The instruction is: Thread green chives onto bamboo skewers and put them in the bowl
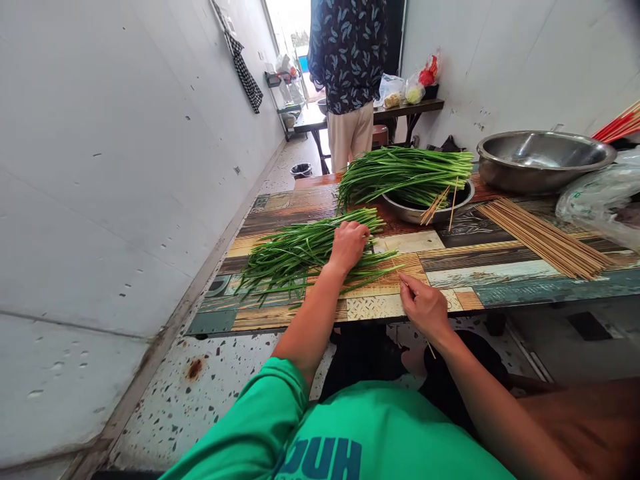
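Note:
My left hand (350, 245) reaches over a loose pile of garlic chives (295, 250) on the table, its fingers curled down onto the stalks near their cut ends. What exactly lies under the fingertips is hidden. Closer to the table's front edge, my right hand (425, 307) pinches a thin bamboo skewer (431, 349), whose lower end sticks out below the palm. A few chive stalks lie apart from the pile, their ends pointing toward the right hand. Behind, a larger heap of chives (405, 170) rests across a metal bowl (417, 215), with several skewers (436, 205) poking out at its right side.
A bundle of bamboo skewers (545, 237) lies on the patterned table (505, 277) at right. Beyond it stand a large steel basin (545, 163) and a clear plastic bag (600, 197). A person (350, 67) stands at a back table. A wall (100, 133) runs along the left.

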Demonstrator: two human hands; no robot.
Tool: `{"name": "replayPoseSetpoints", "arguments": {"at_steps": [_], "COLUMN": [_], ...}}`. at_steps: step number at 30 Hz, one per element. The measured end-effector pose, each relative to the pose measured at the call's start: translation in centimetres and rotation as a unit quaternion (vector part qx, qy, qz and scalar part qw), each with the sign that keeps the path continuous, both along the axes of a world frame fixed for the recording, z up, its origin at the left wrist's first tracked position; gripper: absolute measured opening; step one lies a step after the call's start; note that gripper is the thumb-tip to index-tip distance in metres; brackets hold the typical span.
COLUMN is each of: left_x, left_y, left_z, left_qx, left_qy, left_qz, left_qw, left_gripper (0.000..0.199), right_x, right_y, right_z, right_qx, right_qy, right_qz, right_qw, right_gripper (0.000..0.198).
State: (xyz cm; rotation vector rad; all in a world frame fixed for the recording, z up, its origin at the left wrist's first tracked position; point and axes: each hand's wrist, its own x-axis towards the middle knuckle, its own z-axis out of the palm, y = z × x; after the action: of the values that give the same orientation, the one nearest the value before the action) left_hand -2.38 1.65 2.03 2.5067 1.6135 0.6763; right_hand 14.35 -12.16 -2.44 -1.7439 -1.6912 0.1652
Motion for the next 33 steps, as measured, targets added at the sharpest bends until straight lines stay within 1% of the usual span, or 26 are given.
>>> {"name": "replayPoseSetpoints", "arguments": {"at_steps": [2, 4, 6, 8, 11, 13, 15, 19, 21, 26, 33], "left_x": [0.5, 0.7, 0.5, 0.1, -0.6, -0.8, -0.7, 0.0, 0.5, 1.2, 1.2], "left_y": [0.0, 0.1, 0.4, 0.7, 1.0, 1.0, 1.0, 1.1, 1.1, 0.8, 0.8], "left_z": [0.0, -0.2, -0.4, -0.6, -0.7, -0.6, -0.5, -0.6, -0.8, -1.1, -1.1], "left_qx": [-0.031, -0.058, -0.074, -0.088, -0.087, -0.068, -0.055, -0.054, -0.06, -0.077, -0.079], "left_qy": [-0.023, -0.034, -0.026, 0.001, 0.058, 0.068, 0.049, -0.008, -0.034, -0.061, -0.109], "left_qz": [-0.023, -0.024, -0.016, -0.014, -0.04, -0.052, -0.051, -0.032, -0.025, -0.038, -0.03], "left_qw": [0.999, 0.997, 0.997, 0.996, 0.994, 0.994, 0.996, 0.998, 0.997, 0.994, 0.99], "left_gripper": [0.022, 0.023, 0.026, 0.029, 0.028, 0.033, 0.035, 0.025, 0.025, 0.021, 0.019], "right_x": [0.0, 0.1, 0.1, 0.1, 0.1, 0.1, 0.1, 0.1, 0.1, 0.0, -0.1], "right_y": [0.0, 0.0, 0.0, 0.0, -0.1, 0.0, 0.0, 0.0, 0.0, 0.1, 0.1], "right_z": [-0.1, -0.1, 0.0, 0.0, 0.1, 0.0, -0.1, -0.2, -0.2, -0.1, -0.1], "right_qx": [0.004, 0.008, 0.01, 0.01, 0.007, 0.007, 0.009, 0.013, 0.012, 0.007, -0.004], "right_qy": [-0.002, -0.005, -0.006, -0.008, -0.01, -0.012, -0.015, -0.028, -0.034, -0.037, -0.051], "right_qz": [-0.001, -0.002, 0.0, 0.004, 0.005, 0.004, 0.001, 0.002, 0.004, 0.002, -0.003], "right_qw": [1.0, 1.0, 1.0, 1.0, 1.0, 1.0, 1.0, 1.0, 0.999, 0.999, 0.999], "right_gripper": [0.037, 0.037, 0.037, 0.037, 0.036, 0.036, 0.036, 0.036, 0.036, 0.035, 0.033]}}
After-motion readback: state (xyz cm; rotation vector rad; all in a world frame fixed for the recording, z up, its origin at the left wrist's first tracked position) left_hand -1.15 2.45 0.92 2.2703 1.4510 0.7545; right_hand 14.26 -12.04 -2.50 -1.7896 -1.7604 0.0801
